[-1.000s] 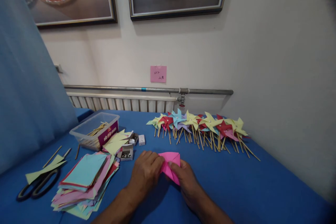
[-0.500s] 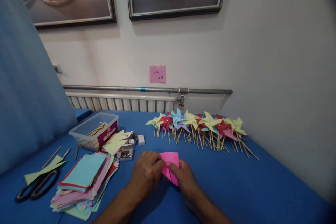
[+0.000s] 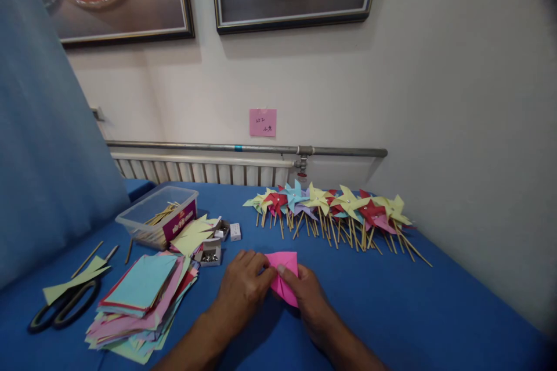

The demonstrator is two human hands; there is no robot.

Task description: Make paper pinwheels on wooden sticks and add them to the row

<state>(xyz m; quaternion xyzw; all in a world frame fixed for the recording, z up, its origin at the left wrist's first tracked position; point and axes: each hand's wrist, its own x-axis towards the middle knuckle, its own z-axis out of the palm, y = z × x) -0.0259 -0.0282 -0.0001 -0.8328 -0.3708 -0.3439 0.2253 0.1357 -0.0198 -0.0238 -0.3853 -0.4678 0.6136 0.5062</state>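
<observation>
A folded pink paper square [image 3: 285,274] lies on the blue table [image 3: 413,313] in front of me. My left hand [image 3: 243,290] presses on the paper's left side with its fingers curled and pinched at the fold. On the lower right side my right hand [image 3: 304,293] grips the paper, thumb on top near the crease. Both hands touch each other over the fold.
A row of finished paper pinwheels [image 3: 335,208] on sticks lies behind. To the left are a stack of coloured paper [image 3: 141,298], scissors [image 3: 61,307], a clear tub of sticks [image 3: 156,214], yellow cut sheets [image 3: 191,235] and small boxes of pins [image 3: 211,252]. The wall stands close on the right.
The hands have shifted only slightly on the pink paper, drawing the fold a little tighter; everything else on the table is unmoved.
</observation>
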